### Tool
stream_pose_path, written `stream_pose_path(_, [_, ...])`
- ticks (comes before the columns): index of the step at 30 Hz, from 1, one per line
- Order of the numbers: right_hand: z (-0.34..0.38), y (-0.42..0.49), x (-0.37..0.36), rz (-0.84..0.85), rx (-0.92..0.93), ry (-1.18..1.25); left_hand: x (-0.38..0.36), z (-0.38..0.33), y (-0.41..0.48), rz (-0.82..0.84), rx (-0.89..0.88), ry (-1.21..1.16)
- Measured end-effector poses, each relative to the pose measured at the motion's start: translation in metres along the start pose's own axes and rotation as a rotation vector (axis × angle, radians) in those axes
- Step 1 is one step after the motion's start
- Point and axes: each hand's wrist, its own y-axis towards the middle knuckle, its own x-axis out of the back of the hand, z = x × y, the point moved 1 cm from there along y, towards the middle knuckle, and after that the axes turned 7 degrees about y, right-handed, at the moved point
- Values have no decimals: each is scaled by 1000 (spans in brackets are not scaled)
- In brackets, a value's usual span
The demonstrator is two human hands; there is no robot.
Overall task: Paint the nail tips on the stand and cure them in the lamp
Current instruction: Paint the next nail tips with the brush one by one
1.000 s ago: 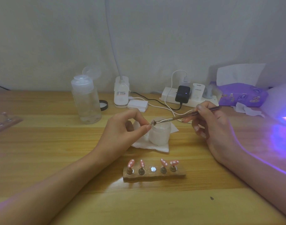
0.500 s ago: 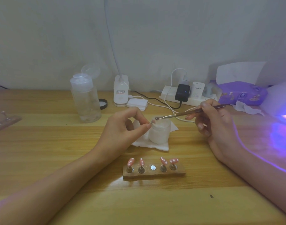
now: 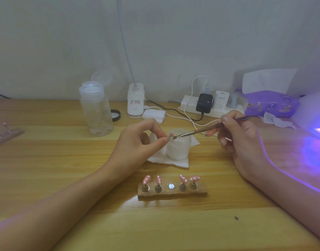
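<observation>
Both bare forearms reach in over the bench (image 3: 64,160) from its near edge, one passing either side of the stand (image 3: 172,190). The left hand (image 3: 137,142) is raised just beyond the stand and slightly to its left, with thumb and forefinger pinching a small nail tip (image 3: 171,134) and the other fingers curled into the palm. The right hand (image 3: 240,140) sits beyond the stand's right end, holding a thin brush (image 3: 210,128) pen-fashion, its tip meeting the pinched piece.
</observation>
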Motion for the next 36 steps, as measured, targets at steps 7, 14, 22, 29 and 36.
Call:
stream_pose_path(7, [10, -2, -1, 16, 147, 12, 1, 2, 1, 0, -16, 19])
stream_pose_path(14, [19, -2, -16, 277, 186, -254, 0, -1, 0, -11, -24, 18])
stream_pose_path(22, [21, 0, -13, 213, 135, -173, 0, 0, 1, -28, -16, 39])
stream_pose_path(29, [9, -2, 1, 21, 134, -33, 0, 2, 1, -32, -12, 45])
stream_pose_path(36, [2, 1, 4, -49, -15, 91, 1, 1, 0, -42, -13, 48])
